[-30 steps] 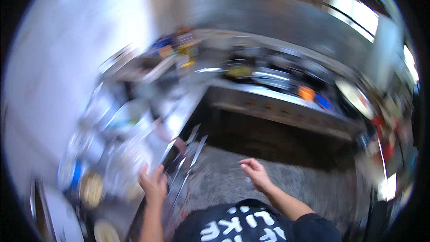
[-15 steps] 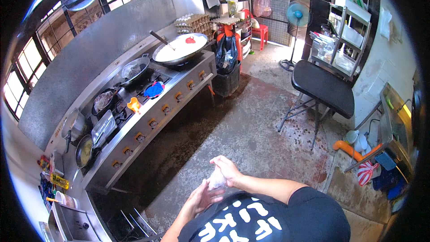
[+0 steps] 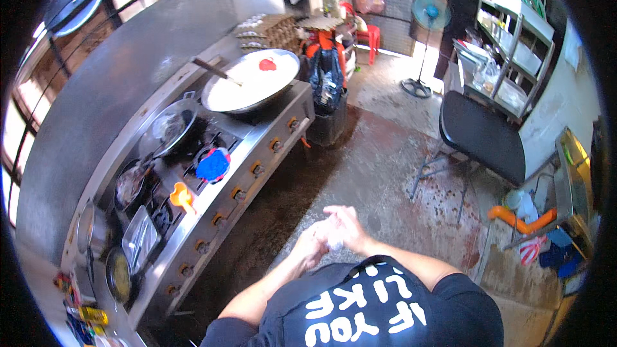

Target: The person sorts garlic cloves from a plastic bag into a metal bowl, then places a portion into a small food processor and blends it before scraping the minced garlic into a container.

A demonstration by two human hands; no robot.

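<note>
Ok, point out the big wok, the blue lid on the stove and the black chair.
Big wok (image 3: 247,83), head view, on its pale inside.
Blue lid (image 3: 213,164), head view, at its middle.
Black chair (image 3: 482,132), head view, on the seat.

Something small and pale is sitting between the left hand (image 3: 313,244) and right hand (image 3: 347,226), too hidden by the fingers (image 3: 334,213) to identify.

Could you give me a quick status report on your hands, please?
Left hand and right hand clasped together at chest, small pale item between them, unclear what. Stove off to the left, apart.
</note>
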